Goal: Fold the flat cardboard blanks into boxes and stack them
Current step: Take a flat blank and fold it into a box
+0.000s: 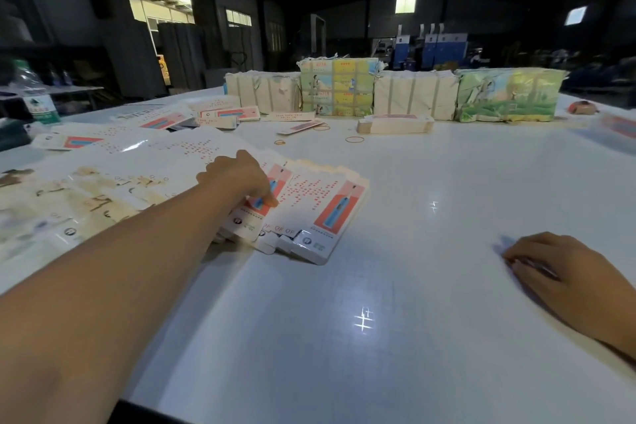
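1. Two bare hands are seen over the white glossy table (378,286).
2. The left hand (241,179) is stretched forward onto a fanned pile of flat white cardboard blanks with a red-and-blue panel (309,213); its fingers are curled down on the top blank, but whether the blank is pinched or only pressed cannot be told.
3. The pile lies left of centre; the blanks' long axes run from near to far, tilted a little to the right.
4. The right hand (564,275) is rested on the bare table, well apart from the pile, fingers loosely bent and nothing held.
5. Four wrapped bundles (413,96) are lined along the far edge.
6. Three rubber bands (354,139) are counted.
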Available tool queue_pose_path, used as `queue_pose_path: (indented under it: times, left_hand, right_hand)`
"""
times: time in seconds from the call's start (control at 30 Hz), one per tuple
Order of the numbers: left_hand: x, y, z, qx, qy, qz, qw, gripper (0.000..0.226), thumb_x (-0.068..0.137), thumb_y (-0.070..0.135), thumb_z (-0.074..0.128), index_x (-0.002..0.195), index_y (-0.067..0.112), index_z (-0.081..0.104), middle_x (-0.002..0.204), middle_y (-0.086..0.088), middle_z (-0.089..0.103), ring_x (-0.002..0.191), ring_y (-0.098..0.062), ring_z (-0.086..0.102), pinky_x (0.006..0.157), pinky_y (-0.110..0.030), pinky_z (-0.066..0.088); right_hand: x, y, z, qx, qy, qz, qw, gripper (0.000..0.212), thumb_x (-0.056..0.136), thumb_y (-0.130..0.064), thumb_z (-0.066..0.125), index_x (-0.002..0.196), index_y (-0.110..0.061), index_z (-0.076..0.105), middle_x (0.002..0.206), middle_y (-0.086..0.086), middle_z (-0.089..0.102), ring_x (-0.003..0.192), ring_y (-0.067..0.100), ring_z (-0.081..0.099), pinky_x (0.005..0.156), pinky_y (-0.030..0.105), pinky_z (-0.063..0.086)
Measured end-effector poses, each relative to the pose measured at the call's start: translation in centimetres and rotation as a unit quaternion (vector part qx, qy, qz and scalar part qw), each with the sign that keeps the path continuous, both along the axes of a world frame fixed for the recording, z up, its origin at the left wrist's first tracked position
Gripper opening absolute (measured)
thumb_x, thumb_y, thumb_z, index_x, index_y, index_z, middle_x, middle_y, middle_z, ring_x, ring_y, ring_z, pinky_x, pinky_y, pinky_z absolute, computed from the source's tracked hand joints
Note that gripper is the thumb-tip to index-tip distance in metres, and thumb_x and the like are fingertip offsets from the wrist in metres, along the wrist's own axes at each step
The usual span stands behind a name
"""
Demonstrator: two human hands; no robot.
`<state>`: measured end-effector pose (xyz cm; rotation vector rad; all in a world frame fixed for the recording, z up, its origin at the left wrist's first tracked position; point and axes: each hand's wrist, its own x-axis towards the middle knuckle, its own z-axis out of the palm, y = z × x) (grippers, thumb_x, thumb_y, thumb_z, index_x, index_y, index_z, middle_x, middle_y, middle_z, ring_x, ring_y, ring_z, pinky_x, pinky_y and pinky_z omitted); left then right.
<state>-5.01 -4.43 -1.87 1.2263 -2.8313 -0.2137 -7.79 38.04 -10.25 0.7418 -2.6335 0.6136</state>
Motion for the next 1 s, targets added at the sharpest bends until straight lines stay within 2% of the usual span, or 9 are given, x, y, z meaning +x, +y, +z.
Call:
queue_pose_path:
  times: [0.13, 0.23, 0.3, 0.5, 0.57, 0.7, 0.8, 0.9, 1.0]
  left_hand:
    - [-0.3, 0.6, 0.7, 0.009, 0.044, 0.004, 0.999, 0.067, 0.058, 0.032, 0.085, 0.101, 0.015, 0.036, 0.103, -0.015, 0.041, 0.094, -0.029, 0.051, 0.073, -0.038, 0.045]
    - [-0.6, 0.5, 1.4, 0.011, 0.095, -0.036, 0.995, 0.040, 0.068, 0.026, 0.081, 0.084, 0.011, 0.047, 0.100, -0.013, 0.057, 0.078, -0.023, 0.053, 0.056, -0.031, 0.043]
    - [-0.4, 0.0, 1.8, 0.037, 0.136, -0.053, 0.989, 0.033, 0.072, 0.023, 0.080, 0.092, 0.009, 0.057, 0.097, -0.010, 0.062, 0.080, -0.022, 0.057, 0.062, -0.032, 0.048]
    - [0.6, -0.2, 4.3, 0.091, 0.224, -0.102, 0.965, 0.040, 0.082, 0.009, 0.070, 0.120, 0.005, 0.061, 0.121, -0.014, 0.061, 0.108, -0.030, 0.056, 0.092, -0.040, 0.048]
    - [0.3, 2.0, 5.2, 0.133, 0.257, -0.146, 0.946, 0.035, 0.087, 0.008, 0.064, 0.121, 0.009, 0.061, 0.118, -0.011, 0.062, 0.103, -0.027, 0.058, 0.085, -0.037, 0.050]
    - [-0.2, 10.2, 4.1, 0.235, 0.300, -0.249, 0.890, 0.019, 0.096, 0.016, 0.051, 0.096, 0.026, 0.067, 0.077, 0.005, 0.064, 0.057, -0.009, 0.062, 0.045, -0.020, 0.045]
    - [0.5, 16.4, 0.9, 0.191, 0.276, -0.368, 0.867, 0.025, 0.099, 0.021, 0.043, 0.094, 0.034, 0.064, 0.084, 0.016, 0.061, 0.073, -0.006, 0.059, 0.056, -0.021, 0.045]
    - [1.8, 19.9, -2.7, 0.165, 0.271, -0.443, 0.838, 0.024, 0.100, 0.024, 0.040, 0.104, 0.028, 0.064, 0.087, 0.015, 0.058, 0.076, -0.006, 0.059, 0.065, -0.023, 0.052]
    - [2.7, 20.6, -4.6, 0.137, 0.254, -0.485, 0.826, 0.038, 0.092, 0.046, 0.032, 0.110, 0.028, 0.060, 0.093, 0.017, 0.057, 0.071, -0.007, 0.063, 0.061, -0.018, 0.053]
  right_hand:
    - [-0.1, -0.3, 0.2, -0.008, -0.003, 0.008, 1.000, 0.025, 0.082, -0.005, 0.065, 0.081, -0.030, 0.068, 0.094, -0.003, 0.065, 0.088, 0.027, 0.060, 0.078, 0.040, 0.048]
    - [0.0, -0.5, 0.4, -0.011, -0.011, 0.013, 1.000, 0.022, 0.083, -0.006, 0.064, 0.081, -0.026, 0.070, 0.095, -0.002, 0.066, 0.093, 0.027, 0.061, 0.079, 0.040, 0.047]
    - [0.0, -0.5, 0.6, -0.009, -0.016, 0.013, 1.000, 0.019, 0.083, -0.006, 0.064, 0.083, -0.023, 0.072, 0.097, -0.001, 0.066, 0.094, 0.028, 0.060, 0.079, 0.038, 0.045]
    - [0.4, -0.9, 1.0, -0.005, -0.024, 0.009, 1.000, 0.014, 0.088, -0.013, 0.060, 0.087, -0.019, 0.073, 0.096, -0.001, 0.064, 0.091, 0.024, 0.056, 0.076, 0.031, 0.039]
    - [0.6, -1.2, 1.3, -0.005, -0.025, 0.007, 1.000, 0.014, 0.089, -0.015, 0.059, 0.089, -0.018, 0.073, 0.097, 0.000, 0.064, 0.089, 0.020, 0.053, 0.075, 0.030, 0.038]
    - [0.7, -1.5, 1.8, -0.005, -0.057, -0.007, 0.998, 0.016, 0.089, -0.013, 0.057, 0.092, -0.017, 0.073, 0.103, 0.000, 0.063, 0.096, 0.021, 0.053, 0.084, 0.032, 0.042]
    - [0.8, -1.5, 2.0, -0.040, -0.077, -0.016, 0.996, 0.015, 0.087, -0.009, 0.057, 0.087, -0.012, 0.072, 0.098, 0.003, 0.065, 0.096, 0.024, 0.056, 0.085, 0.032, 0.042]
    - [1.2, -1.3, 1.9, -0.088, -0.086, 0.005, 0.992, 0.014, 0.088, -0.004, 0.059, 0.096, -0.002, 0.070, 0.102, 0.008, 0.069, 0.096, 0.023, 0.061, 0.084, 0.031, 0.045]
    - [1.5, -0.8, 1.8, -0.122, -0.100, 0.038, 0.987, 0.013, 0.085, 0.009, 0.056, 0.079, 0.002, 0.065, 0.076, 0.008, 0.062, 0.078, 0.027, 0.057, 0.070, 0.035, 0.046]
